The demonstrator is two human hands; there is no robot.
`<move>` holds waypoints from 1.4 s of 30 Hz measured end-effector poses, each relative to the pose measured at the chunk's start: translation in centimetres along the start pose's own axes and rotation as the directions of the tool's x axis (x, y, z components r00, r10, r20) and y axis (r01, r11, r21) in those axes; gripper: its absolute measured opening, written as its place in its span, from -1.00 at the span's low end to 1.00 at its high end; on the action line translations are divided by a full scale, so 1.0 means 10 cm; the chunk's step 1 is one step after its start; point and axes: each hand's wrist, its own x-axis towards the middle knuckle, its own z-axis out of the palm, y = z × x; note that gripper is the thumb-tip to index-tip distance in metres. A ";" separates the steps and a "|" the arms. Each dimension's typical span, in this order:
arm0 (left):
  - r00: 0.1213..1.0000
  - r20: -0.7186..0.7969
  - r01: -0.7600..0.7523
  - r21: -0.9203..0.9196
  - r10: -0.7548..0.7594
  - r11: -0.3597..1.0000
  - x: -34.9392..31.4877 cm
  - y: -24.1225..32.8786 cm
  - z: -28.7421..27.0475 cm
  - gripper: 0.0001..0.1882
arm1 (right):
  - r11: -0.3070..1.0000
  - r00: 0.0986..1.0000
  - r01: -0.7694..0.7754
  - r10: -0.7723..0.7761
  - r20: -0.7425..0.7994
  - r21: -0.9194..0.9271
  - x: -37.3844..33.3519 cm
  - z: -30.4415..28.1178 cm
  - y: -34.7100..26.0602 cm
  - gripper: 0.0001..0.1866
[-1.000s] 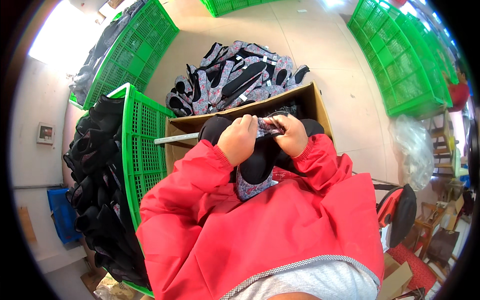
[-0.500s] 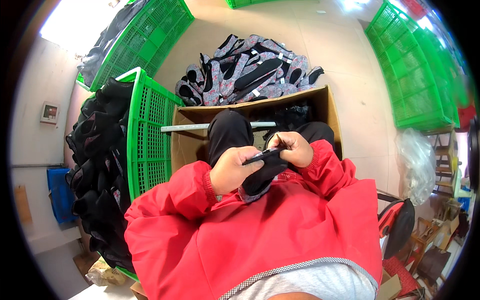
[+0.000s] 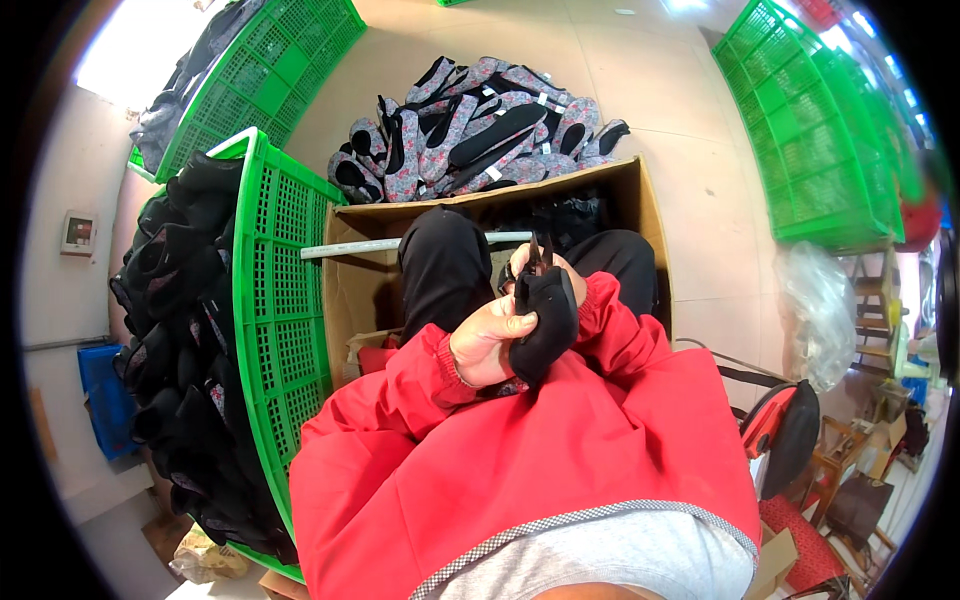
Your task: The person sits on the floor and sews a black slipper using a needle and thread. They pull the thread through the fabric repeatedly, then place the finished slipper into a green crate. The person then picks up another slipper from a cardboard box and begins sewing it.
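A black fabric slipper [image 3: 546, 318] with a bit of grey floral cloth at its edge is held up in front of my red jacket. My left hand [image 3: 489, 342] is closed on its side, thumb lying over the black cloth. Just beyond the slipper, my right hand [image 3: 562, 272] is closed around small dark snips [image 3: 540, 256], whose two pointed blades stick up with a gap between them. The slipper hides most of my right fingers. Both hands are above my lap, close to the open cardboard box [image 3: 500, 212].
Grey floral slippers [image 3: 440, 150] lie heaped on the floor beyond the box. A grey bar [image 3: 360, 247] crosses it. At the left, a green crate [image 3: 290, 270] holds many black slippers [image 3: 180, 330]. Another green crate [image 3: 800, 130] and a clear plastic bag [image 3: 820, 310] are at the right.
The slipper has turned from lying flat to more upright, its black side now showing. My right hand has moved behind it, and the snips' blades now point up.
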 end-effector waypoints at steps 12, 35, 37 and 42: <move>0.871 -0.064 -0.447 0.306 0.487 0.840 0.02 -0.04 0.36 -0.50 | 0.993 0.921 0.093 -0.112 -0.372 -0.069 -0.04 0.29 0.18 -0.74; 0.286 -0.314 -0.624 0.657 0.906 0.424 -0.17 0.27 -0.35 -0.81 | 0.785 0.743 -0.335 -0.120 -0.658 -0.521 -0.05 0.38 0.38 -0.71; 0.309 -0.334 -0.594 0.664 0.891 0.455 -0.19 0.26 -0.38 -0.91 | 0.625 0.717 -0.333 -0.318 -0.620 -0.706 -0.07 0.21 0.62 -0.75; 0.326 -0.234 -0.208 0.927 0.916 0.311 -0.45 0.23 -0.23 -0.88 | 0.383 0.707 -0.254 -0.553 -0.441 -0.888 -0.03 0.30 0.66 -0.78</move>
